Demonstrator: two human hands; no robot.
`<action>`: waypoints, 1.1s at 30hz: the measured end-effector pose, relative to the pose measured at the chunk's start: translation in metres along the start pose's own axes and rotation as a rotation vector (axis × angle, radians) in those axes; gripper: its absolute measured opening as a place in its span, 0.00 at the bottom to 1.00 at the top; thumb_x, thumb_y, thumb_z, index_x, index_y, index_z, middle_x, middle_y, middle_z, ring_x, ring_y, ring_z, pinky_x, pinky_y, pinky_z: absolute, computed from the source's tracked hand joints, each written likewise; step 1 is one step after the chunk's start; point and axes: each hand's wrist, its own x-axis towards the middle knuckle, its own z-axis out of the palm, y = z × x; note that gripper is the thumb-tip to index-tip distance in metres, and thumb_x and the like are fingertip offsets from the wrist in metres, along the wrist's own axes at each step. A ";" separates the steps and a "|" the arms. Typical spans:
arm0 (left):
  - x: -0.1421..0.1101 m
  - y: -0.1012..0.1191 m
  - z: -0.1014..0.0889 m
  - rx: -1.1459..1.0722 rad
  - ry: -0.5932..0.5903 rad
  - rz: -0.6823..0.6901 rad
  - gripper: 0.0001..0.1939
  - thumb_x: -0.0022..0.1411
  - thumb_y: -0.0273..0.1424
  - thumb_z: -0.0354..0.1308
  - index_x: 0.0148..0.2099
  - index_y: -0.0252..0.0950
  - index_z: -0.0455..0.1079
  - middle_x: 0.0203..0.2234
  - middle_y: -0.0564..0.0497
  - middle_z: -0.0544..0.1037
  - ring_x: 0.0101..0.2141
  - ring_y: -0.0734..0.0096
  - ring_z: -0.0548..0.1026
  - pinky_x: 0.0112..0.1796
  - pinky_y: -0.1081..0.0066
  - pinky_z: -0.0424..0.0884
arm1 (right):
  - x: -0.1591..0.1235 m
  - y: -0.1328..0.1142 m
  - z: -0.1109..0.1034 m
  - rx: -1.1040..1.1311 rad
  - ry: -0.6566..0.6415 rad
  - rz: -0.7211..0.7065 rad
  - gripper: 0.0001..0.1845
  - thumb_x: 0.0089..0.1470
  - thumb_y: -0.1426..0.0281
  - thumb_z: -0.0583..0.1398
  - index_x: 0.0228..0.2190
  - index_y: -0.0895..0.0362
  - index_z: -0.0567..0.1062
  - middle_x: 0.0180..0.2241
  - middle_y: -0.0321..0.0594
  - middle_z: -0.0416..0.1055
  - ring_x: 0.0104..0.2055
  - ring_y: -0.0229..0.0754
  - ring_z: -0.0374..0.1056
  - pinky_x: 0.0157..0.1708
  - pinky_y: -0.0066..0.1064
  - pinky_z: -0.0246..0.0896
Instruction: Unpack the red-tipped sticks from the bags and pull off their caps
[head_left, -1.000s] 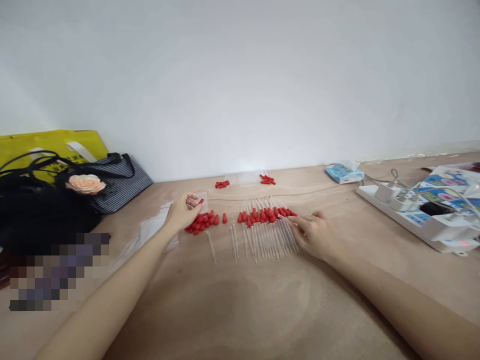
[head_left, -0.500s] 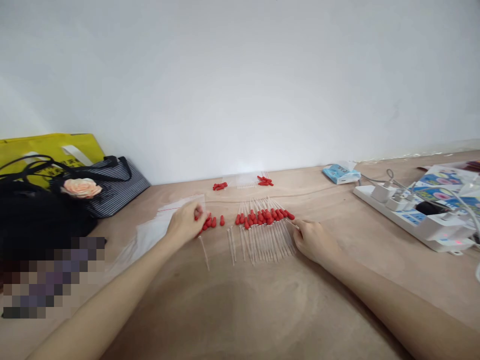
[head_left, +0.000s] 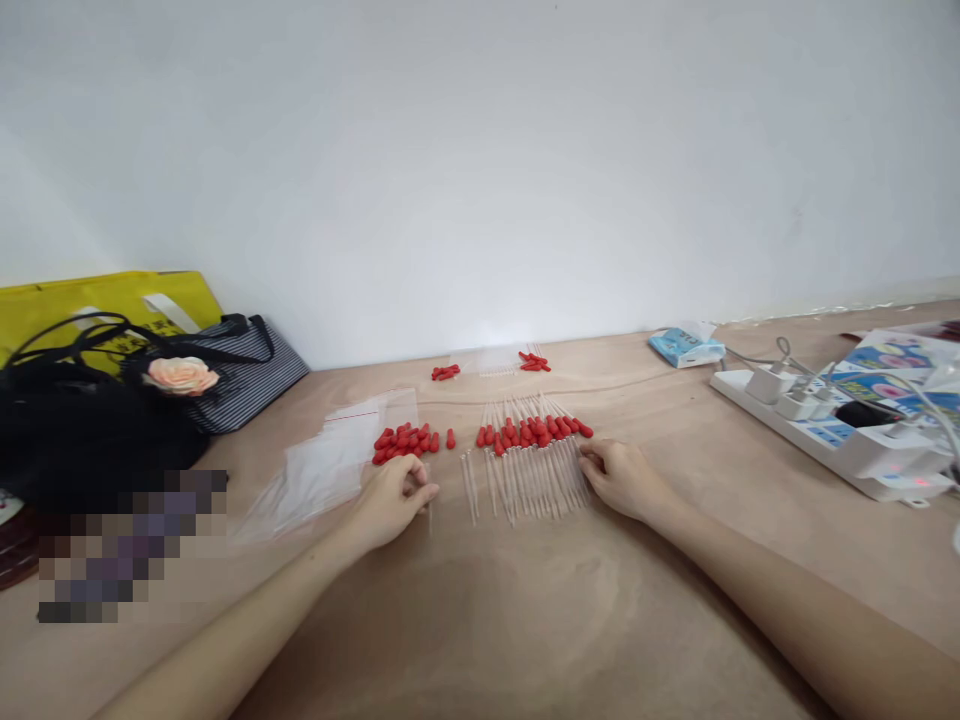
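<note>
My left hand (head_left: 395, 500) is low over the table with curled fingers, its thumb and fingers closing on a thin clear glass dropper tube (head_left: 430, 515). Just beyond it lies a heap of red rubber bulbs (head_left: 405, 440), with one bulb (head_left: 451, 438) apart to the right. My right hand (head_left: 619, 478) rests at the right end of a row of clear glass tubes (head_left: 540, 485). Its fingertips are pinched together, and what they hold is hidden. Behind that row, several droppers with red bulbs fitted (head_left: 536, 430) lie side by side, tips pointing away.
Clear zip bags (head_left: 322, 470) are spread on the left. Near the wall lie a bag of tubes (head_left: 499, 360) and two small groups of red bulbs (head_left: 535, 362). A tissue pack (head_left: 686, 346) and power strip (head_left: 825, 430) are at right, a striped bag (head_left: 259, 375) at left.
My left hand has moved from the red bulb heap toward me, onto the single glass tube, which now stands at a different angle. My right hand has hardly moved.
</note>
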 end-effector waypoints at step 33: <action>0.042 0.025 0.025 -0.018 0.037 0.088 0.06 0.51 0.32 0.53 0.28 0.35 0.61 0.20 0.54 0.69 0.22 0.72 0.70 0.25 0.72 0.68 | 0.005 0.001 -0.008 0.101 -0.015 0.101 0.13 0.50 0.72 0.50 0.22 0.56 0.72 0.20 0.36 0.70 0.21 0.36 0.63 0.22 0.26 0.47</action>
